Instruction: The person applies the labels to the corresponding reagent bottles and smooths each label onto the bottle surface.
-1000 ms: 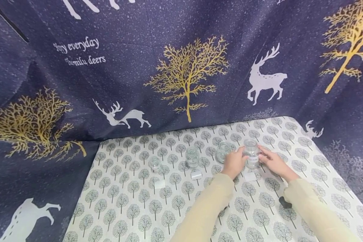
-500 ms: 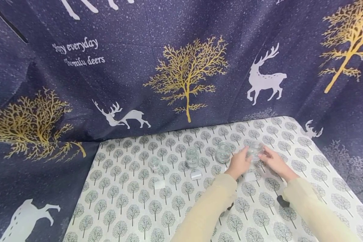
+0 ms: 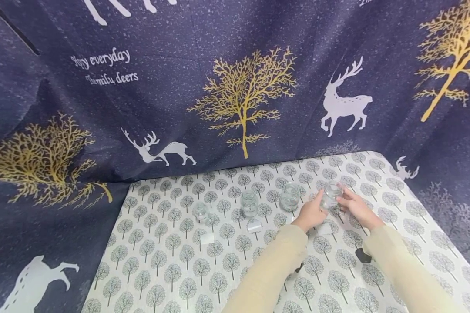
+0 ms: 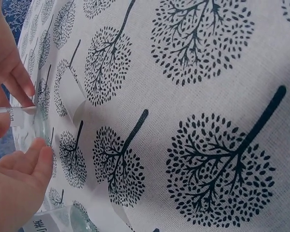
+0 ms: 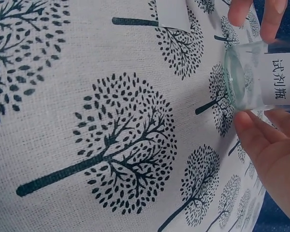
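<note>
Both hands are at a clear glass jar (image 3: 331, 196) at the right of the table. Its mouth leans up and to the right in the head view. In the right wrist view its white label (image 5: 278, 79) bears printed characters, and its base faces the cloth. My left hand (image 3: 312, 214) holds it from the left, a finger along its side. My right hand (image 3: 358, 211) grips the other side, with the thumb (image 5: 246, 126) low near the base. To the left stands another glass jar (image 3: 289, 198), close to my left hand; it also appears labelled in the left wrist view.
Farther left stand a glass jar (image 3: 249, 204) and a smaller one (image 3: 201, 212). In front of the jars lie white paper pieces, such as a folded card (image 3: 254, 226), a left card (image 3: 206, 238) and a right card (image 3: 323, 229). A dark printed curtain (image 3: 219, 108) hangs behind the table.
The jar has tipped and shifted slightly back and to the right; its label no longer faces the head camera. My left hand has followed it rightward. The other jars stay put.
</note>
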`<state>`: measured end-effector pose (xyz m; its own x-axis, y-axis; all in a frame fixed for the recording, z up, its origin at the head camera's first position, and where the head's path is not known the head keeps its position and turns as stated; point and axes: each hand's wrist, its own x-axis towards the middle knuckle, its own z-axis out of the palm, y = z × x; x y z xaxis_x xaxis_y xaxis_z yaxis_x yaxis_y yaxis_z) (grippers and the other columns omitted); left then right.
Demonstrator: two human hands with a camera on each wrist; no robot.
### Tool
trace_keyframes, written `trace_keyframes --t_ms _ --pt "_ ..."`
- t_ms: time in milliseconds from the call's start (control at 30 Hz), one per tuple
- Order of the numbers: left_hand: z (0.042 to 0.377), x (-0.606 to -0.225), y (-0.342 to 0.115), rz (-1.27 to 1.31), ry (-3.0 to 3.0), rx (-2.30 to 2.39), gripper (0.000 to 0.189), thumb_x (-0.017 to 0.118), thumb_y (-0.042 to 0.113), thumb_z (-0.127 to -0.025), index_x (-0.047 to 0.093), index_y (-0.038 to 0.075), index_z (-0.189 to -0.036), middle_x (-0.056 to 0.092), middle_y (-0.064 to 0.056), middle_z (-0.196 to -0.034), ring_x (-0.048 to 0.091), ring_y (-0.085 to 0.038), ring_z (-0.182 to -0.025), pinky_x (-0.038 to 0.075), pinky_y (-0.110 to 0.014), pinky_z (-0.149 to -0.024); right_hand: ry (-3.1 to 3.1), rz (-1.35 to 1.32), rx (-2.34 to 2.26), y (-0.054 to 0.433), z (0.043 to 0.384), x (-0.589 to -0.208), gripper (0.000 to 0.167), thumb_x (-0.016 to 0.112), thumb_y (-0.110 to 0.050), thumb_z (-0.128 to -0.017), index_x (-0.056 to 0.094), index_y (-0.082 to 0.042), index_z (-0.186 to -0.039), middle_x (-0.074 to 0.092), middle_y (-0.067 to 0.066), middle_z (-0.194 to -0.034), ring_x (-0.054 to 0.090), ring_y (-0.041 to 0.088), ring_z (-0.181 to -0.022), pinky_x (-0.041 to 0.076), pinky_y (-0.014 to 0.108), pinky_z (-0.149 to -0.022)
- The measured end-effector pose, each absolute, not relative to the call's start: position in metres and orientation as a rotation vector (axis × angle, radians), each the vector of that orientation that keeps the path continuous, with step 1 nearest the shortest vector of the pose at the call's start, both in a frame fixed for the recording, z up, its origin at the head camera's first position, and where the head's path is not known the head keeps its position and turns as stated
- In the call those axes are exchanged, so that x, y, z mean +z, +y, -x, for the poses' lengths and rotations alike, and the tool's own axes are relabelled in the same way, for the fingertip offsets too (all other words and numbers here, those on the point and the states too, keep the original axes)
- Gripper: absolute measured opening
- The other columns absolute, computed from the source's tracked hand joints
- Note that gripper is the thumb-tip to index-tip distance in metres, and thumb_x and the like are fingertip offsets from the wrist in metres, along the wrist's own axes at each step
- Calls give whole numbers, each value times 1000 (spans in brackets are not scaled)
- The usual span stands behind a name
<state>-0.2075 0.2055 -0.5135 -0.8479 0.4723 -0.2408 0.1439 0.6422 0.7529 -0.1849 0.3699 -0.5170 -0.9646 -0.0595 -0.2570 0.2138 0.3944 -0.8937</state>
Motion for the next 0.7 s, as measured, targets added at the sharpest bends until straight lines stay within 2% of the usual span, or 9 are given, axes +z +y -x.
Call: trace_keyframes --t_ms 67,167,233,267,300,433,567,633,700 --pt "208 -512 205 -496 2453 1058 74 55 16 -83 12 33 -141 64 -2 -86 44 -8 -48 43 -20 -49 2394 -133 -1605 370 185 -517 62 34 -27 -95 -3 -7 -141 6 32 -142 20 47 -126 29 51 -99" --pt "208 -510 204 -522 2460 1043 74 55 17 -83 12 32 -141 58 0 -117 59 -10 -85 48 -24 -76 2382 -121 -1607 371 186 -518 63 34 -28 -95 -4 -9 -141 7 32 -142 20 48 -126 28 52 -99" --pt "207 -512 203 -553 2465 1041 75 56 18 -83 11 30 -141 43 2 -135 53 -13 -109 44 -28 -91 2389 -118 -1598 372 187 -519 64 35 -30 -95 -4 -11 -141 8 32 -142 20 47 -126 28 53 -100" --pt "207 -513 203 -574 2475 1036 75 56 19 -83 10 30 -141 40 2 -138 47 -15 -118 40 -30 -96 2391 -121 -1591 372 186 -519 65 36 -31 -94 -4 -11 -141 7 32 -141 20 48 -126 27 53 -100" --pt "206 -515 202 -586 2477 1044 75 56 20 -83 9 30 -141 38 2 -139 45 -16 -120 39 -31 -98 2400 -125 -1582 373 186 -520 65 36 -32 -94 -4 -12 -141 8 33 -141 20 48 -126 27 54 -100" --pt "201 -525 196 -666 2481 1103 75 56 24 -84 8 28 -142 45 -1 -132 57 -16 -102 48 -27 -85 2449 -140 -1572 376 183 -518 69 39 -36 -92 -2 -10 -141 12 34 -140 24 49 -124 29 54 -98" --pt "191 -531 179 -667 2450 1243 62 54 26 -85 23 25 -139 49 0 -129 59 -14 -97 49 -24 -82 2562 -107 -1561 379 181 -514 68 43 -35 -92 6 -9 -142 25 32 -136 37 44 -117 39 50 -92" --pt "187 -533 166 -629 2420 1346 52 55 25 -85 36 21 -134 48 4 -130 58 -11 -101 46 -22 -86 2626 -80 -1536 380 179 -512 65 46 -33 -91 11 -10 -142 31 30 -134 50 25 -109 45 47 -87" --pt "185 -538 150 -594 2372 1445 42 55 23 -85 46 17 -126 54 4 -123 58 -7 -97 46 -19 -84 2693 -68 -1485 382 176 -508 63 48 -31 -90 16 -10 -141 36 29 -131 52 2 -97 49 42 -82"
